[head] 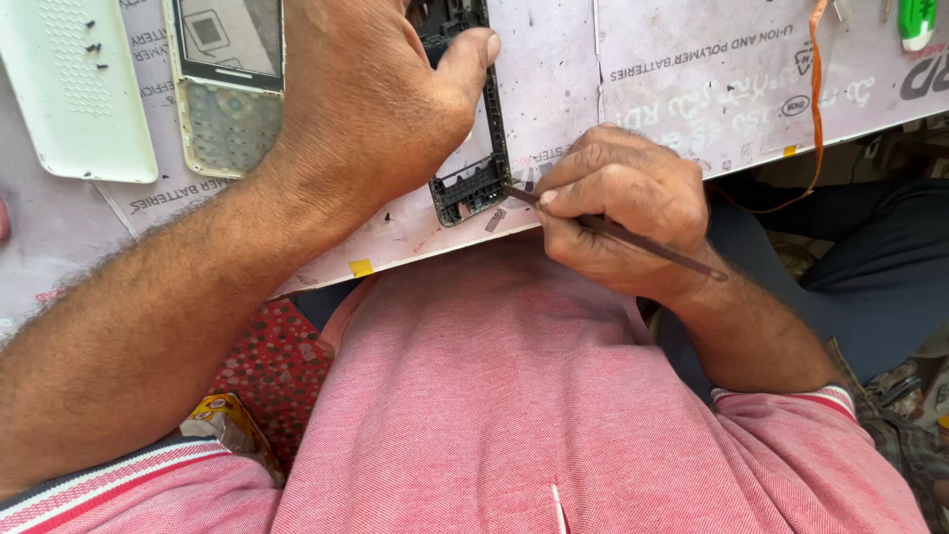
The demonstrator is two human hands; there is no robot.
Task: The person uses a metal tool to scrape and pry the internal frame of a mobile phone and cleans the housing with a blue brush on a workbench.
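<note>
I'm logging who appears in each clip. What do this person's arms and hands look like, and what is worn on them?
Both hands, left hand and right hand, are bare: no gloves, rings or watch show. Hairy forearms are uncovered. Short pink sleeves have white-and-red striped cuffs.

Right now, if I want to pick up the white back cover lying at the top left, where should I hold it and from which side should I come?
Grip the white back cover across its two long edges, near the middle, coming down from above. It lies flat on the work board, and its left edge is bare. The phone front lies close on its right, so fingers there have little room. The left hand works nearby.
</note>
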